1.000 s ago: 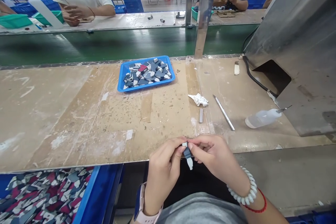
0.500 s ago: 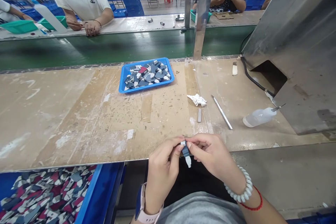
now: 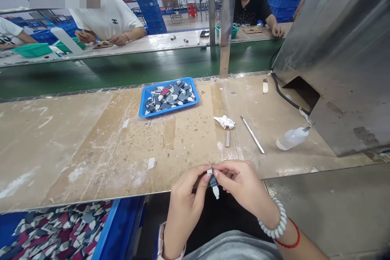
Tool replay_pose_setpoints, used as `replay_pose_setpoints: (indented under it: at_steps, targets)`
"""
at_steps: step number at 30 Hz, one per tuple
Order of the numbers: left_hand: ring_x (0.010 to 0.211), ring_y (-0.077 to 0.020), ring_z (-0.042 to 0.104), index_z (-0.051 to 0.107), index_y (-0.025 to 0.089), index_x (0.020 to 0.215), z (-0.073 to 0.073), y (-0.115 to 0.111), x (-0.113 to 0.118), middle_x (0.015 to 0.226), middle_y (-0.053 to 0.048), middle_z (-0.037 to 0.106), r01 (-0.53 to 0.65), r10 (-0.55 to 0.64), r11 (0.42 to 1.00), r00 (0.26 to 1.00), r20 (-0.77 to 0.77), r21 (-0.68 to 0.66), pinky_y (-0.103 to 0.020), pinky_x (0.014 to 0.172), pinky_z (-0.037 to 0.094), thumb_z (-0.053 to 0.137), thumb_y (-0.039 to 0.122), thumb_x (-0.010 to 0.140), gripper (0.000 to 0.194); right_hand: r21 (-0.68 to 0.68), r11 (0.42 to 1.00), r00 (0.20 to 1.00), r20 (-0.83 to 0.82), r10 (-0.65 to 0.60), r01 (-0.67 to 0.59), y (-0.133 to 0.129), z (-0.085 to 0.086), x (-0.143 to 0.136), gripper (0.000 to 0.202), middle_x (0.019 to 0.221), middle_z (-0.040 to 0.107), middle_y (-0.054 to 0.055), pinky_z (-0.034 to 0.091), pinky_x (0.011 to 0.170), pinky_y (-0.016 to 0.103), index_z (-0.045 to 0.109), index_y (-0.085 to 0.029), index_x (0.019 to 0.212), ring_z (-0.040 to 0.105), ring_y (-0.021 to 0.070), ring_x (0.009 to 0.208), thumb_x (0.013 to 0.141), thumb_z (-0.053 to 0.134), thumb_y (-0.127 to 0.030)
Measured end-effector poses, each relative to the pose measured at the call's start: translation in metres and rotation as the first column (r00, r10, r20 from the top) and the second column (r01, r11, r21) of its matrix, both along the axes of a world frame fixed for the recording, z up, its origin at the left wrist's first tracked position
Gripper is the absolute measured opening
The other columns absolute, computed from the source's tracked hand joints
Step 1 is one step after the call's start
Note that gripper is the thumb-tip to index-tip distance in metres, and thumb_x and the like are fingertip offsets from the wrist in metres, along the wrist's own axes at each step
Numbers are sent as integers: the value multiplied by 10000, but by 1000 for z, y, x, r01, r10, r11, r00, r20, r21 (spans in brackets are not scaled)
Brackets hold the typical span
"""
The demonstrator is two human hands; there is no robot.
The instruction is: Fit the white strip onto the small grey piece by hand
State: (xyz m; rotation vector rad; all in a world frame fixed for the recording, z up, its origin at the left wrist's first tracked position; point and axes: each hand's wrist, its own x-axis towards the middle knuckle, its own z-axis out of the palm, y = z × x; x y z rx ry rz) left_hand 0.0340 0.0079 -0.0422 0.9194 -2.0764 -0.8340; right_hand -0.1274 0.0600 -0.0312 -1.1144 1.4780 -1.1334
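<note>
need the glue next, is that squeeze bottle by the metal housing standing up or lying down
Lying down: the squeeze bottle rests on its side on the bench, nozzle toward the metal housing.

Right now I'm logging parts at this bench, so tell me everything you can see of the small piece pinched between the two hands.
The small piece is a narrow flat strip, dark blue-grey in the middle with white ends, seemingly rubber or plastic. It hangs nearly upright, lower white tip tilted slightly right, just off the near edge of the worn workbench. The left hand and right hand pinch its upper end between fingertips; nothing else touches it.
</note>
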Motion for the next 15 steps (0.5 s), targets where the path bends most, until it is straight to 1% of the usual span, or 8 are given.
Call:
replay_pose_setpoints:
  at_steps: [3,4,6,7,9,11,13,15]
  targets:
    - [927,-112,693,647,283,1105,-1,0,-1,1046,25,719,-10,10,1000,1000,-5,0,-177,793,551,610,198,946,184,-44,999,999,9,33,-32,3,-1,-4,256,757,657,29,496,540,244,736,-172,971,585,135,623,947,559,-356]
    - [918,-112,691,648,282,1092,-1,0,-2,1030,30,720,-19,19,999,1000,-8,-28,-178,794,547,621,196,939,177,-90,996,999,-36,8,-11,4,-1,-7,261,803,662,39,510,559,254,730,-178,996,601,142,648,960,541,-355]
    - [918,-117,685,649,272,1075,-2,-1,-4,1006,31,718,-48,46,992,999,-18,-114,-192,818,534,633,182,932,170,-238,967,961,-232,-147,91,2,-2,-18,255,902,652,67,541,657,300,710,-177,1029,624,171,750,980,501,-314]
    - [919,-122,682,648,264,1074,-3,-3,-5,1002,26,716,-71,67,985,997,-28,-159,-202,827,528,637,175,928,172,-315,938,892,-369,-260,143,0,-2,-25,247,960,638,88,546,731,342,699,-169,1048,624,199,827,982,490,-283]
    - [919,-130,676,643,246,1078,-5,-6,-7,997,13,712,-120,113,965,993,-43,-234,-219,835,516,645,163,921,178,-397,896,660,-622,-422,200,-6,-3,-42,254,1088,599,146,521,853,446,669,-139,1123,589,271,974,969,488,-228]
    - [914,-135,669,638,231,1083,-7,-10,-8,989,1,708,-146,142,947,989,-36,-285,-229,836,508,641,157,923,176,-377,899,450,-778,-438,223,-13,-5,-57,292,1172,556,193,498,887,507,632,-108,1200,551,324,1036,949,509,-192]
    - [917,-141,665,633,223,1082,-9,-13,-8,985,-6,707,-150,151,945,988,-18,-291,-238,837,503,624,164,934,160,-344,912,358,-841,-405,224,-18,-7,-66,318,1185,548,205,492,885,520,609,-97,1232,535,345,1049,931,535,-169]
    - [920,-148,667,624,229,1099,-9,-15,-6,998,-8,706,-138,142,961,990,2,-240,-246,824,508,619,198,940,162,-357,910,370,-832,-413,212,-18,-9,-67,273,1144,574,184,481,892,520,622,-115,1187,532,343,1051,930,548,-170]
